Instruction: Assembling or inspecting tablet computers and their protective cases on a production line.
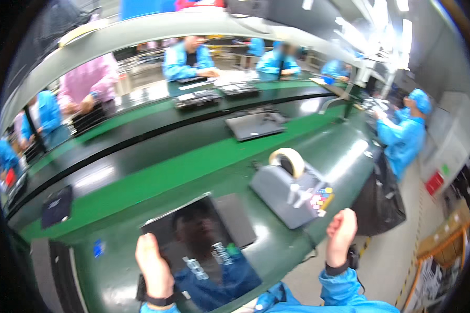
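Note:
My left hand [154, 268] grips the left edge of a glossy black screen panel [188, 229], thumb along its side. The panel is tilted over the near edge of the green bench, and reflections cover its face. To the right, my right hand [342, 232] is raised with curled fingers, apart from the panel; whether anything small is inside cannot be made out. A grey tape dispenser [279, 190] with colored buttons and a roll of pale tape [292, 159] stands between the hands, farther back. Partly hidden behind the panel lies a dark grey flat slab [238, 221].
A conveyor line [156, 182] with a green border runs beyond the bench, carrying a laptop-like unit [256, 125] and a dark panel [56, 206]. A black box [55, 276] stands at the left. Co-workers in blue and pink smocks sit across and at the right.

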